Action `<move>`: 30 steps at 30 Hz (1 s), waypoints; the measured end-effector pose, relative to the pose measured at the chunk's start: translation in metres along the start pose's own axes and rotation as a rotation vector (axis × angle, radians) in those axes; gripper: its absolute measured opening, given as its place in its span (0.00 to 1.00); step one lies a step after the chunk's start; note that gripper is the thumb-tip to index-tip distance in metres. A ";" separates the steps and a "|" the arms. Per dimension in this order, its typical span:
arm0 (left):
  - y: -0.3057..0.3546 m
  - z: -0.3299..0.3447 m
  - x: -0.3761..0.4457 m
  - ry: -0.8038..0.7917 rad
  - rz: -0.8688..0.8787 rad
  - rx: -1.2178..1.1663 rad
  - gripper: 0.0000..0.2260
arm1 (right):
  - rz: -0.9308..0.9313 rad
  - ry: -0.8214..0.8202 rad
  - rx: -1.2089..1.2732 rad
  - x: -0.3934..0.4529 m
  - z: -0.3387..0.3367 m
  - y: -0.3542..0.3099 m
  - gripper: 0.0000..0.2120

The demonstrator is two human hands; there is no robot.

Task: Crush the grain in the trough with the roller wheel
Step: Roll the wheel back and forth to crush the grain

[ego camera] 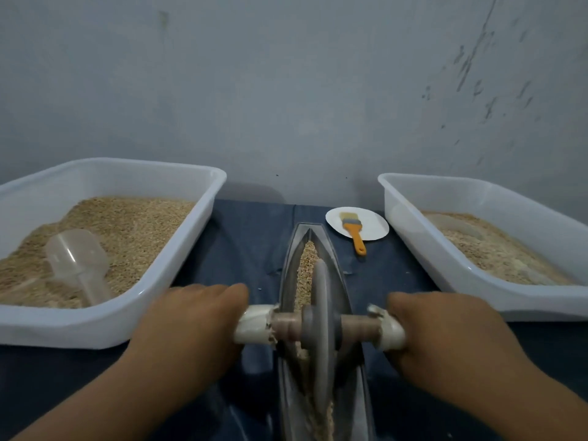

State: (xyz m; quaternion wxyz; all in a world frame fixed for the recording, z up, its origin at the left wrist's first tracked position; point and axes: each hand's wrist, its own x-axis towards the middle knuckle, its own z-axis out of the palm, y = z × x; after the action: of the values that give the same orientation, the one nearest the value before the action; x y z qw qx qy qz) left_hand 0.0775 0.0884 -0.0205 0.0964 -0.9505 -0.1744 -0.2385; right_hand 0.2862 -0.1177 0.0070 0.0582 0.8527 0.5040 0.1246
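The crushing is under way: the roller wheel [320, 316] stands upright in the narrow trough [288, 281], with grain [306, 268] heaped ahead of it on the far side. The left hand [194, 319] grips the left end of the axle [358, 326], and the right hand [445, 329] grips the right end, fingers curled round the white grips. The next move probably calls for even downward pressure while rolling farther over the uncrushed grain.

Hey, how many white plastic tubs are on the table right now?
2. One white tub sits left of the trough, holding grain and a clear scoop; the other tub sits right of it.
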 end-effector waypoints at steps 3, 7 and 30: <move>-0.001 0.000 0.002 -0.017 0.036 0.026 0.22 | 0.025 -0.060 0.019 -0.001 0.000 0.001 0.11; -0.009 0.019 0.044 0.005 -0.015 0.040 0.18 | 0.098 -0.077 0.082 0.047 0.008 0.003 0.06; -0.006 0.018 0.085 0.007 -0.066 0.161 0.13 | 0.175 -0.044 0.241 0.078 0.028 0.013 0.08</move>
State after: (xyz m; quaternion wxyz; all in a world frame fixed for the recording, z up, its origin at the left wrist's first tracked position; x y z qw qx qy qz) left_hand 0.1527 0.1229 0.0061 0.1653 -0.9325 -0.2240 -0.2303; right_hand 0.3400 -0.0553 -0.0048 -0.0444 0.8967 0.4377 0.0490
